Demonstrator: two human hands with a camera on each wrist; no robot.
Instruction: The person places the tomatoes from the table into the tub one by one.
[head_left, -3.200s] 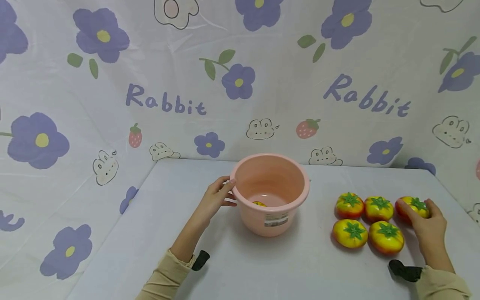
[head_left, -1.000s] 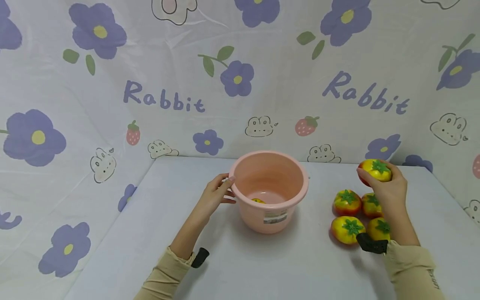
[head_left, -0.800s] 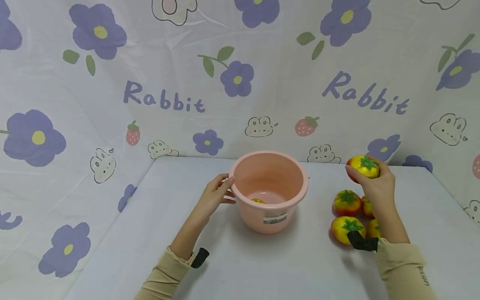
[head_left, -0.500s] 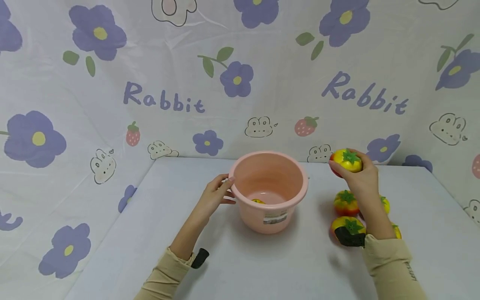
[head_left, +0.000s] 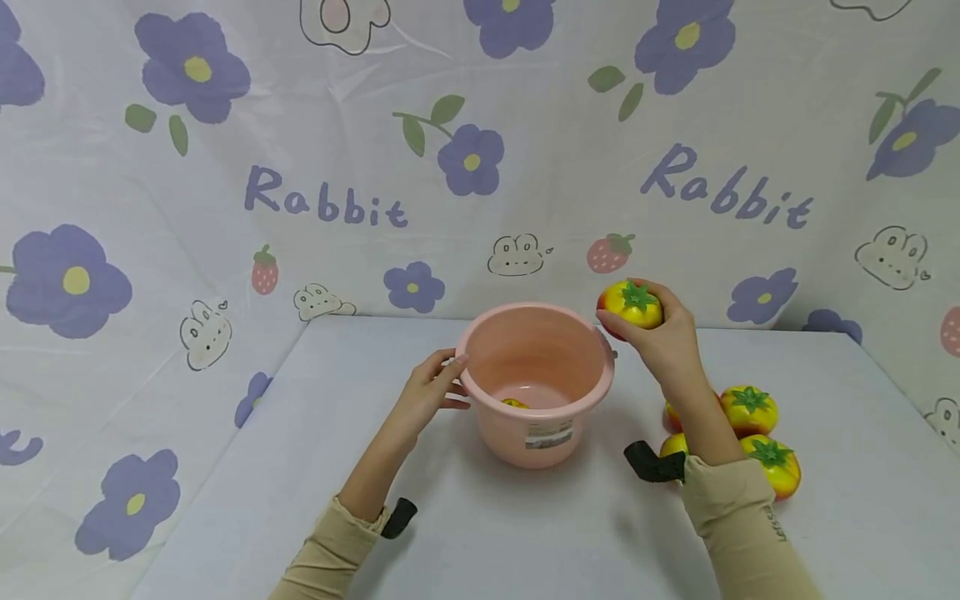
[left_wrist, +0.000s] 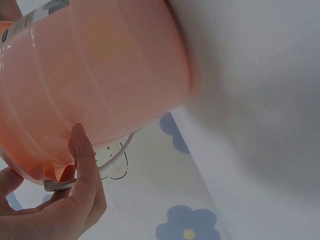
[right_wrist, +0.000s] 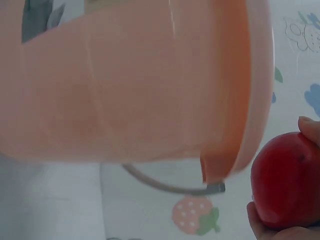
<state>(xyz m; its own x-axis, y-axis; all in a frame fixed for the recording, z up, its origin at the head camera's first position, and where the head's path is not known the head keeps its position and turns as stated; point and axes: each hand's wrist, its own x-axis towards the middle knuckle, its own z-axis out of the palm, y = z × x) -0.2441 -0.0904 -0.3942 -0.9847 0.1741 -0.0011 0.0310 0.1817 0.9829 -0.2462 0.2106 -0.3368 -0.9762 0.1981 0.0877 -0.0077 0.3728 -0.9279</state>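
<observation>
A pink plastic bucket stands upright on the table. My left hand holds its left rim, with the thumb on the edge; in the left wrist view the fingers curl beside the handle joint. In the air by the bucket's back right rim, my right hand grips a yellow-and-red toy tomato with a green star-shaped leaf top. Its red underside shows in the right wrist view, just beyond the bucket rim. Inside the bucket, part of another yellow toy tomato is visible.
Several more toy tomatoes lie grouped on the white table at the right, partly hidden behind my right forearm. A white cloth printed with flowers and rabbits hangs behind the table. The bucket's handle hangs down at its far side.
My right hand picked a toy tomato from the right of the group, lifted it and carried it left to the bucket's rim. The left hand and bucket have stayed put.
</observation>
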